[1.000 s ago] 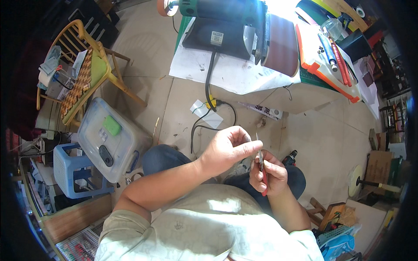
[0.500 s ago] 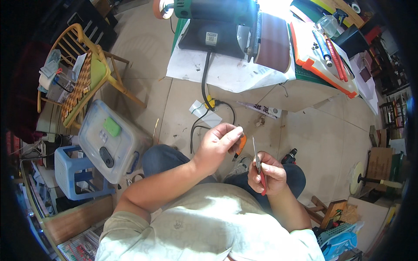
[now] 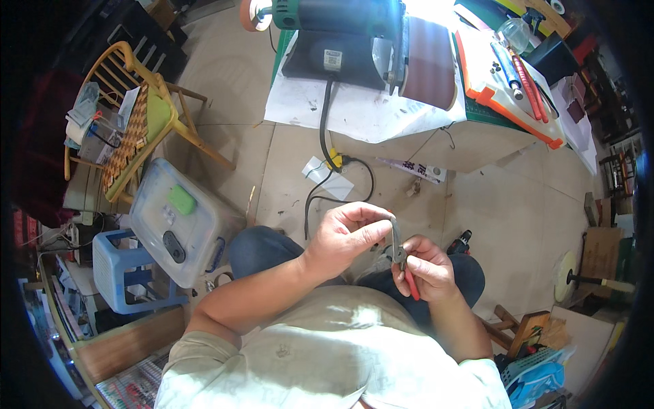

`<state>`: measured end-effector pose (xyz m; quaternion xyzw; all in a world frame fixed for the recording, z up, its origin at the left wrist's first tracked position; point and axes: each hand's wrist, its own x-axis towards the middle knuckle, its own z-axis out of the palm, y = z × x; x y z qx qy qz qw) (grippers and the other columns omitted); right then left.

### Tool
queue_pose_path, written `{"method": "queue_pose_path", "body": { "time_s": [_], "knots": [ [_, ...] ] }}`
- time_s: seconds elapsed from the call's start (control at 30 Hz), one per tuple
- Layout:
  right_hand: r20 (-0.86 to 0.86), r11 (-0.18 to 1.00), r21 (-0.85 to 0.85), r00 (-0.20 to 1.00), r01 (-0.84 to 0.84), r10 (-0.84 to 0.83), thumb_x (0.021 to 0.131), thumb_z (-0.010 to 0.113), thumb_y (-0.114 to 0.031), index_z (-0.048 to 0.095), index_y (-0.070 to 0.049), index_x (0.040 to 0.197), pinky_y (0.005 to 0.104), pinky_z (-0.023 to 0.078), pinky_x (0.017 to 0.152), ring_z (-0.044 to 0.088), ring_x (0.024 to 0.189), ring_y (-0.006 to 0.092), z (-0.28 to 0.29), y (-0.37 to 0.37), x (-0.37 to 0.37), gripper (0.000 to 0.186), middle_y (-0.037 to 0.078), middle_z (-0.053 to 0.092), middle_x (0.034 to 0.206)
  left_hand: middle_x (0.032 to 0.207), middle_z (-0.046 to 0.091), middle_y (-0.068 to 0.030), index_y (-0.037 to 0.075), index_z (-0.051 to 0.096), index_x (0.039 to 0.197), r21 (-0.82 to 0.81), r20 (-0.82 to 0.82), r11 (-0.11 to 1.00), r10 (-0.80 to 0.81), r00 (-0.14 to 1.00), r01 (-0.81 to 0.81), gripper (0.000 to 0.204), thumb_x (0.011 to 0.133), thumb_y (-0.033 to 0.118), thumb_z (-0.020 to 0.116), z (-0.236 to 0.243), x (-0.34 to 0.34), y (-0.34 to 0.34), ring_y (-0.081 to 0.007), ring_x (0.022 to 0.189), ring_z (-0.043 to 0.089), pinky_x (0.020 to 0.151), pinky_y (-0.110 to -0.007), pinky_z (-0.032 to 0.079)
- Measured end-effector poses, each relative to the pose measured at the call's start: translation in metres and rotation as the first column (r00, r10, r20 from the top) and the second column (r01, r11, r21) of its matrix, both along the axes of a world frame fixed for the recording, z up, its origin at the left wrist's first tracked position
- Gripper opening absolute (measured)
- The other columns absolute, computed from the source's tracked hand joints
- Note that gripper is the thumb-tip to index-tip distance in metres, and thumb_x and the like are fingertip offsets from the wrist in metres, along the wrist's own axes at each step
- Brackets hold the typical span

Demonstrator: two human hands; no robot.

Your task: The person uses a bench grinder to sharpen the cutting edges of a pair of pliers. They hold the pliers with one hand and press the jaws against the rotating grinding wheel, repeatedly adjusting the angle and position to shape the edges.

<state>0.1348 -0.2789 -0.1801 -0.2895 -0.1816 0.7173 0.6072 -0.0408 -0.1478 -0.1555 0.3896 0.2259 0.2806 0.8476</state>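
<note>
Long-nose pliers [image 3: 396, 249] with red grips are in my right hand [image 3: 429, 274], jaws pointing up and away from me. My fingers wrap around the grips and partly cover them. Close to the tip of the jaws, the thumb and fingers of my left hand [image 3: 346, 235] are pinched together. Whatever lies in that pinch is too small or too hidden to make out. Both hands are in front of my belly, above my knees.
A belt sander [image 3: 354, 58] with a brown abrasive belt stands on a paper-covered bench ahead. Its black cable [image 3: 325, 123] runs to the floor. To the left are a lidded plastic bin [image 3: 153, 225], a blue stool [image 3: 112, 273] and a wooden chair [image 3: 146, 129].
The pliers have turned, and their jaw tip now meets my left fingertips. An orange item seen beside my left fingers earlier no longer shows. The whole view has shifted slightly.
</note>
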Motion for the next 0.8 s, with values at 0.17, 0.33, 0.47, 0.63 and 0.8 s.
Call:
{"method": "queue_pose_path", "body": {
  "time_s": [0.17,0.33,0.47,0.63,0.8],
  "knots": [
    [0.153,0.999,0.044,0.988,-0.004,-0.002,0.099,0.052,-0.004,0.055,0.0,0.115,0.0277,0.049,0.051,0.061,0.059,0.0194,0.006,0.003,0.003,0.017,0.018,0.067,0.088,0.097,0.07,-0.0048,-0.002,0.068,0.109,0.06,-0.062,0.998,0.017,0.998,-0.014,0.019,0.094,0.009,0.068,0.002,-0.002,0.003,-0.0095,0.086,0.063,0.079,-0.025,0.052],
    [0.457,1.0,0.01,0.889,0.012,-0.015,0.1,0.054,-0.003,0.056,0.001,0.114,0.0229,0.049,0.055,0.06,0.062,0.0119,0.018,0.002,-0.002,0.015,0.013,0.068,0.088,0.09,0.071,-0.0051,-0.001,0.069,0.1,0.078,-0.139,0.994,0.091,0.986,-0.081,0.012,0.092,0.008,0.069,-0.001,-0.002,0.005,-0.0092,0.078,0.063,0.071,-0.025,0.05],
    [0.521,1.0,-0.014,0.854,0.019,-0.009,0.099,0.059,-0.007,0.056,0.002,0.117,0.0202,0.047,0.056,0.057,0.064,0.0069,0.023,0.002,-0.005,0.02,0.008,0.067,0.091,0.084,0.068,-0.0033,0.0,0.068,0.095,0.057,-0.195,0.986,0.162,0.967,-0.154,0.01,0.092,0.01,0.068,-0.004,-0.001,0.004,-0.009,0.073,0.06,0.069,-0.025,0.049],
    [0.399,0.999,-0.046,0.917,0.01,0.01,0.1,0.058,-0.008,0.056,0.002,0.117,0.0198,0.046,0.055,0.057,0.062,0.0072,0.02,0.001,-0.005,0.02,0.008,0.067,0.089,0.079,0.063,0.0001,0.002,0.068,0.095,-0.081,-0.19,0.972,0.203,0.96,-0.222,0.011,0.092,0.013,0.069,-0.01,-0.002,0.016,-0.0079,0.068,0.056,0.065,-0.024,0.048],
    [0.356,0.999,-0.046,0.935,0.018,0.0,0.1,0.058,-0.009,0.056,0.001,0.117,0.021,0.047,0.053,0.058,0.06,0.008,0.016,-0.001,-0.003,0.019,0.009,0.068,0.088,0.08,0.063,0.0006,0.004,0.067,0.096,-0.05,-0.178,0.98,0.183,0.967,-0.194,0.012,0.093,0.015,0.069,-0.015,-0.004,0.012,-0.0076,0.069,0.056,0.064,-0.024,0.046]
  ]
}}
